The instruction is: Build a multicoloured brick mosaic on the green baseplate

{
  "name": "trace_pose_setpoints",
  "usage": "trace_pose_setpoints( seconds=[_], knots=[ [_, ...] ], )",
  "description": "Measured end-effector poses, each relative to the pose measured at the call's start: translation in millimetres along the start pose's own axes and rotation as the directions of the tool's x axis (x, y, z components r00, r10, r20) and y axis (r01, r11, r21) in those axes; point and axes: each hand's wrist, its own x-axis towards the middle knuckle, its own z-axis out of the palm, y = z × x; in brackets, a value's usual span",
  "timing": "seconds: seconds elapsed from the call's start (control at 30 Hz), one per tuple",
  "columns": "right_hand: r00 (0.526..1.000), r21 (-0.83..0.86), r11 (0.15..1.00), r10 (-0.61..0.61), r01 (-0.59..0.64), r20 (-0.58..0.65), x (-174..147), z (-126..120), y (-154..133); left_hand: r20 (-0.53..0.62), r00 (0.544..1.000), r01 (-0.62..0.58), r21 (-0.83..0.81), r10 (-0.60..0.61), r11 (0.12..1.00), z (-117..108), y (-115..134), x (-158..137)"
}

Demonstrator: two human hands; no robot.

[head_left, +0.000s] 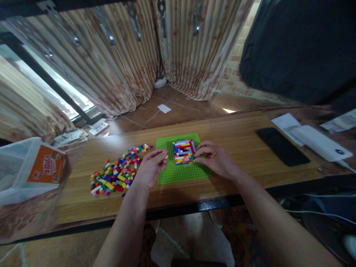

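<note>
A green studded baseplate [172,177] lies on the wooden board, bearing a square build of multicoloured toy bricks [179,160] with an opening in its middle. My left hand [152,165] hovers over the plate's left edge, thumb and forefinger closed on a small yellow brick [166,157]. At the build's right side is my right hand [214,157], its fingertips pinched together against the lower right corner. Whether a brick sits between those fingertips is too small to tell. Left of the plate spreads a loose pile of mixed bricks [119,176], partly behind my left hand.
A clear plastic box [20,178] with an orange label stands at the far left. On the right lie a black phone [283,146], a white device [319,141] with a cable, and papers [286,124]. The board's front edge [178,212] runs close to my body.
</note>
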Motion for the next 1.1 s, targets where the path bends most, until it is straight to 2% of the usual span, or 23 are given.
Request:
trace_pose_setpoints(
  seconds=[0.2, 0.3, 0.43, 0.57, 0.8, 1.03, 1.1],
  knots=[
    [0.998, 0.004, 0.998, 0.058, -0.058, -0.026, 2.2, 0.3, -5.9, -0.001, 1.000, -0.005, 0.022, 0.005, 1.000, -0.4, 0.3, -0.7],
    [0.988, 0.082, 0.985, 0.154, -0.152, -0.023, 3.1, 1.6, -4.5, -0.002, 1.000, -0.003, 0.020, 0.003, 1.000, -0.4, -0.4, -0.3],
    [0.948, 0.266, 0.913, 0.316, -0.310, 0.021, 5.0, 5.5, -4.4, 0.012, 1.000, 0.003, 0.020, -0.003, 1.000, 1.5, -1.6, -0.2],
    [0.913, 0.391, 0.835, 0.405, -0.388, 0.041, 6.5, 8.7, -8.6, 0.012, 1.000, 0.027, 0.018, -0.027, 0.999, 4.5, -4.1, -0.4],
    [0.892, 0.449, 0.788, 0.449, -0.422, 0.050, 7.4, 11.2, -12.6, 0.055, 0.997, 0.050, 0.031, -0.052, 0.998, 8.2, -13.9, 0.9],
    [0.902, 0.447, 0.799, 0.428, -0.403, 0.049, 7.2, 6.6, -10.1, 0.066, 0.997, 0.029, 0.013, -0.030, 0.999, 8.0, -10.2, -0.1],
    [0.909, 0.463, 0.803, 0.416, -0.374, 0.012, 8.1, 2.5, -10.1, 0.076, 0.997, 0.017, -0.003, -0.016, 1.000, 7.7, -8.4, -0.9]
  ],
)
